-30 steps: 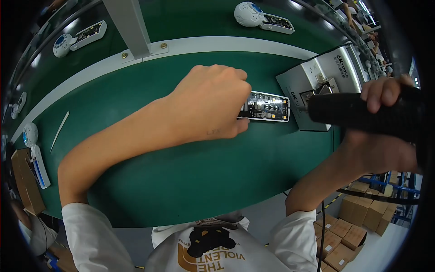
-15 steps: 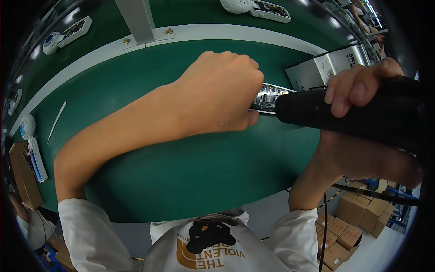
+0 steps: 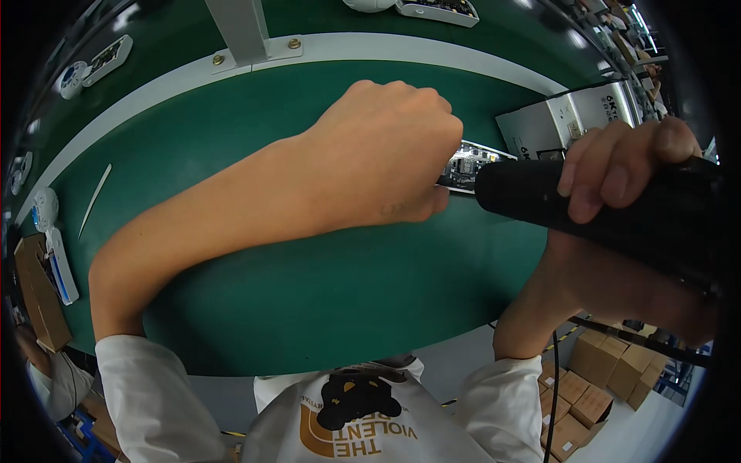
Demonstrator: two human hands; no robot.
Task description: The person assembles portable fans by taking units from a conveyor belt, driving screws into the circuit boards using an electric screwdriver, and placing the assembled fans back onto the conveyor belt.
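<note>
My left hand [image 3: 390, 154] is closed, back upward, around a narrow device with an exposed circuit board [image 3: 469, 163], whose right end sticks out past the knuckles. The part inside the hand is hidden. My right hand [image 3: 617, 166] wraps round a thick black electric screwdriver [image 3: 525, 185], fingers over the top and palm beneath. Its blunt front end overlaps the near right part of the board from this angle. I cannot see the bit, or whether it touches the board.
A silver metal box [image 3: 571, 116] stands at the right. On the left lie a thin white stick [image 3: 95, 201], a white device [image 3: 58, 255] and an open carton [image 3: 38, 293]. More white devices [image 3: 436, 11] lie beyond the pale rail [image 3: 347, 46]. Cartons [image 3: 587, 393] and cables [image 3: 554, 386] are below right.
The whole view has shifted slightly. My right hand and the screwdriver sit a little lower and farther right in view, and my left hand a little farther right. Both grips are unchanged.
</note>
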